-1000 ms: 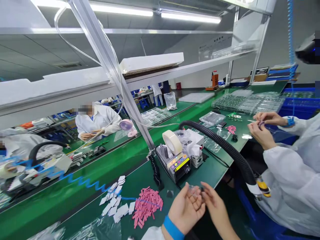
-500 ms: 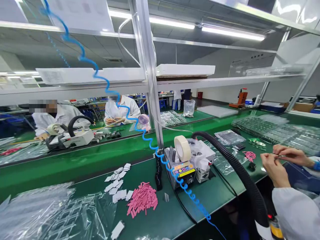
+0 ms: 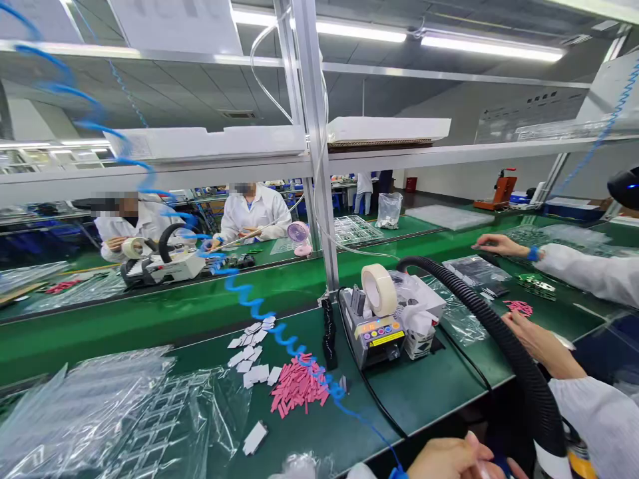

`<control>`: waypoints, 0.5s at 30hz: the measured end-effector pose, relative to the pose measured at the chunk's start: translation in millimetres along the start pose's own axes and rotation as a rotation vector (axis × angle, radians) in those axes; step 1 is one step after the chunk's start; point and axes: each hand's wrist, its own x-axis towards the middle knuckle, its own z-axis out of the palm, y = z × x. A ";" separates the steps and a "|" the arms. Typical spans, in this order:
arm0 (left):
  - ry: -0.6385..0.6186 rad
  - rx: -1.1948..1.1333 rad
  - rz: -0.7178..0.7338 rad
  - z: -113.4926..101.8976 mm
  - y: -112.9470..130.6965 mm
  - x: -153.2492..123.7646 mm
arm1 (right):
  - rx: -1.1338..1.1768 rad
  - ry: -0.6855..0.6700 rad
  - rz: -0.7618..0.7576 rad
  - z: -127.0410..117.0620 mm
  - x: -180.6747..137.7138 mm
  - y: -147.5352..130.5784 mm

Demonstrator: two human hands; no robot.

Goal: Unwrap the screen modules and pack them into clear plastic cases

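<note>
At the bottom edge my left hand point(image 3: 444, 459) comes into view, its fingers bent together; whatever they hold, if anything, is cut off. A blue wrist strap point(image 3: 399, 472) on that arm joins a coiled blue cord point(image 3: 247, 303). Just a fingertip or so of what seems to be my right hand point(image 3: 516, 470) shows beside it, so its grip is hidden. Beyond my hands on the green bench lie a heap of pink strips point(image 3: 299, 386), scattered white pieces point(image 3: 257, 374) and a small white-topped stack point(image 3: 255, 438). Crumpled clear plastic point(image 3: 299, 466) sits near the front edge.
A tape dispenser point(image 3: 377, 332) with a tape roll point(image 3: 379, 290) stands mid-bench. A black ribbed hose point(image 3: 479, 319) arches on its right. Bagged panels point(image 3: 164, 419) cover the left. At right, a co-worker's hands point(image 3: 542, 342) work near green boards point(image 3: 536, 286). A metal post point(image 3: 324, 199) rises behind.
My hands have come into view at the bottom. The view has shifted, and the blue cord hangs farther left. The co-worker's hands, formerly together, are now apart, one reaching across the bench.
</note>
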 end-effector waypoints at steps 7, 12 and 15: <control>-0.117 0.099 0.264 -52.2 45.9 -111.2 | 0.294 -0.213 0.428 72.6 -172.7 -29.7; -0.334 0.338 0.350 -76.9 73.6 -159.9 | 0.559 -0.381 0.581 121.4 -183.8 -71.2; -0.387 0.259 0.386 -89.0 80.2 -179.1 | 0.603 -0.430 0.593 143.5 -181.1 -86.5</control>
